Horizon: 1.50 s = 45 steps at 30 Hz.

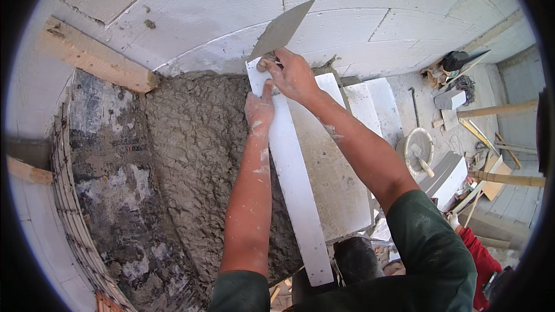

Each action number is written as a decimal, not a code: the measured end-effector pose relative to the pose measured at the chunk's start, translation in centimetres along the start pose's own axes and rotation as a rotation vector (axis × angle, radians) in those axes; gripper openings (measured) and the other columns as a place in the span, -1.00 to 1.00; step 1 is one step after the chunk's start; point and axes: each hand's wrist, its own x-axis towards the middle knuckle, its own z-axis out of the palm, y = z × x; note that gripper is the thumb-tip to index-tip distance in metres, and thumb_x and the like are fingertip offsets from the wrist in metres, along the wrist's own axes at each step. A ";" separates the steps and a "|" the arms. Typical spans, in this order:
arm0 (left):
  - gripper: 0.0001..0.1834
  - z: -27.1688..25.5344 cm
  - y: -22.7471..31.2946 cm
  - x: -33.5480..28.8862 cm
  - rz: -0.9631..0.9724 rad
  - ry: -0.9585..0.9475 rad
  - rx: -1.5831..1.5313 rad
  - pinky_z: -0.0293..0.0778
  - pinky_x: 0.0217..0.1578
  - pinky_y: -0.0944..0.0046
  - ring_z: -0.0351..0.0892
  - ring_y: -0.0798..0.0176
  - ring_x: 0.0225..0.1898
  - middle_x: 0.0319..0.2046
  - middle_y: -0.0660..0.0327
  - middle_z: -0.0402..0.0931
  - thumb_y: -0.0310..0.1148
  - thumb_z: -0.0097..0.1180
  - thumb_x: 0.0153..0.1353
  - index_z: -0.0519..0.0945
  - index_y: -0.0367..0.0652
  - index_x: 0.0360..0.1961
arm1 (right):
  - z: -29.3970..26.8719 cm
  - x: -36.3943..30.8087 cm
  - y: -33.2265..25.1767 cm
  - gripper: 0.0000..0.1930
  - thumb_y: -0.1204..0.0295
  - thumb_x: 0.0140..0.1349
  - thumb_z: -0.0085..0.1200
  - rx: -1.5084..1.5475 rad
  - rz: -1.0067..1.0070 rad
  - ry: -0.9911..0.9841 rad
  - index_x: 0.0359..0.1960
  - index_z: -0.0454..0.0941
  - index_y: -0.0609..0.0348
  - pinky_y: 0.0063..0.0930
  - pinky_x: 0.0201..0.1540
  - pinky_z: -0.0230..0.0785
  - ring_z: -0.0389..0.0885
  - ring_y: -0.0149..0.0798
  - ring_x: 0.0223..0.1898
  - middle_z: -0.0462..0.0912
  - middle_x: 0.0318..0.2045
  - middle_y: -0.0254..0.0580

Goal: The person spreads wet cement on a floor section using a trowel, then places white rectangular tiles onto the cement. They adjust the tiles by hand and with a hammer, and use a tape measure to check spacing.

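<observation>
My right hand (292, 76) is closed round the handle of a pointed trowel (283, 30), its grey, mortar-smeared blade tilted up against the block wall. Just below it, my left hand (259, 110) grips the left edge of a long, narrow white board (293, 185) near its far end. The board runs back toward my body along the right side of a bed of wet grey mortar (193, 138). How the left fingers wrap under the board is hidden. Both forearms carry mortar splashes.
A white block wall (347, 29) stands ahead. At left, a timber (95, 55) crosses above the dark stained surface (115, 156). Concrete steps (326, 167) descend at right toward a bucket (417, 150), bamboo poles (506, 179) and blocks. Another person's red sleeve (483, 263) shows lower right.
</observation>
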 end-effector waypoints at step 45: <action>-0.21 12.5 -1.8 -50.4 0.430 -0.683 0.233 0.28 0.46 -0.14 0.36 -0.17 0.47 0.42 -0.24 0.37 -0.33 0.28 0.32 0.28 -0.42 0.48 | -26.7 -82.5 24.2 -0.43 0.04 0.34 0.24 -0.299 1.660 0.276 0.16 0.56 0.30 0.07 0.19 0.52 0.68 0.30 0.10 0.68 0.04 0.39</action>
